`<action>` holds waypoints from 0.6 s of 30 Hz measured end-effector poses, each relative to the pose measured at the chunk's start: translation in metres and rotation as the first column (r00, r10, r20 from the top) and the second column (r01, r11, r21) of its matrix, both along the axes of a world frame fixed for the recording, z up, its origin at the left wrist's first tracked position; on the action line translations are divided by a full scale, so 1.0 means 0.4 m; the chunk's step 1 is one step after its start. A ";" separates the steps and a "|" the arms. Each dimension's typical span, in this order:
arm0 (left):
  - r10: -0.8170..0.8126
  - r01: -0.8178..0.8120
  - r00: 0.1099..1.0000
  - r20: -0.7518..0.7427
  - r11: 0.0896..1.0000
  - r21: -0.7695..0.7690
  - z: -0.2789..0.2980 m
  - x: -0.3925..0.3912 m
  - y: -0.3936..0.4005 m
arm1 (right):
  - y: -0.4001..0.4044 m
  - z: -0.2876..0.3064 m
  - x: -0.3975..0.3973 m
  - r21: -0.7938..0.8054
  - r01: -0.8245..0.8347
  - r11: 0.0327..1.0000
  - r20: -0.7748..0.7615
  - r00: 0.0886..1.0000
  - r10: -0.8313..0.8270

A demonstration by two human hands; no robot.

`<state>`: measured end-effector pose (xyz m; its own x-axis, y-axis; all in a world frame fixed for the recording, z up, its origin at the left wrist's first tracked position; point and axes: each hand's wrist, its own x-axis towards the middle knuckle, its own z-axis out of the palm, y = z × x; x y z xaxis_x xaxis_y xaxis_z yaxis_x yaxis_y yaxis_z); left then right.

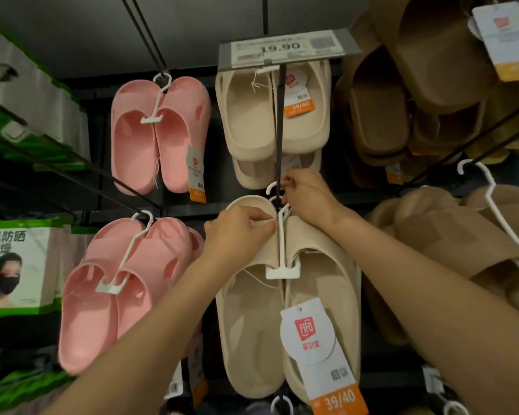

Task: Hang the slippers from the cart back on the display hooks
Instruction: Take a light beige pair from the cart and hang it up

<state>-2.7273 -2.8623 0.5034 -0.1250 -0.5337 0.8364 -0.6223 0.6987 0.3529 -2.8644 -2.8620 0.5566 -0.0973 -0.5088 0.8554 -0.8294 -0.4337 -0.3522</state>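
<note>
The cream slippers (285, 310) hang low in the middle on a white hanger (282, 250), and their tag (321, 351) hides part of one shoe. The left hand (240, 232) pinches the hanger's stem. The right hand (307, 194) closes around the hanger's top by the dark display hook (279, 130); the fingers hide where they meet. Farther back, a blurry price sign (288, 50) covers another cream pair (270, 115).
</note>
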 end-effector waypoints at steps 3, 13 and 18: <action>0.016 -0.016 1.000 0.027 1.000 -0.003 -0.001 0.005 0.020 | 0.033 -0.015 0.003 -0.043 0.080 0.996 -0.045 0.996 -0.082; -0.050 0.089 0.984 0.170 0.969 -0.231 -0.041 -0.013 0.284 | 0.370 -0.111 0.043 -0.164 0.498 0.852 -0.244 0.816 -0.524; -0.342 0.375 0.925 0.165 0.893 -0.248 -0.144 -0.064 0.503 | 0.690 -0.259 0.044 -0.221 0.660 0.718 -0.175 0.698 -0.695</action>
<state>-2.7528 -2.6611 0.4457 -0.3677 -0.1904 0.9102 -0.3357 0.9400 0.0610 -2.8467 -2.5862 0.4531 -0.1644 -0.2648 0.9502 -0.9631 0.2511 -0.0966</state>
